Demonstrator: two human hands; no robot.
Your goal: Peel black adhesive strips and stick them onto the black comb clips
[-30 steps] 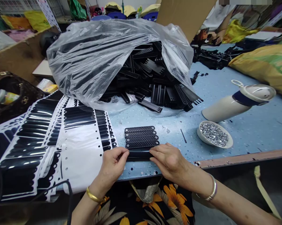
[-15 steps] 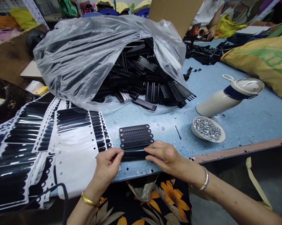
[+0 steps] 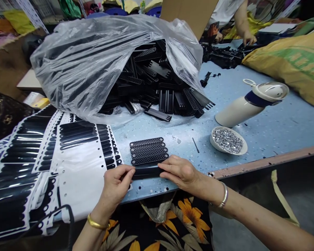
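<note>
A glossy black strip point(image 3: 146, 171) is held level at the table's front edge. My left hand point(image 3: 117, 184) pinches its left end between thumb and fingers. The fingers of my right hand point(image 3: 181, 173) are closed on its right end. Just beyond the strip lie several black textured bars point(image 3: 148, 150) side by side, with small round metal pieces at their ends. Sheets of black strips on white backing point(image 3: 78, 136) spread over the left side of the table.
An open plastic bag point(image 3: 86, 62) of black parts stands behind. To the right are a bowl point(image 3: 228, 140) of small metal pieces, a leaning bottle point(image 3: 240, 109) and a thin black stick point(image 3: 196, 145). Another person's hand point(image 3: 249, 37) is at the back right.
The view has shifted slightly, moving the table's contents a little left in the picture. The other person's hand has moved right. Both my hands keep their hold on the strip.
</note>
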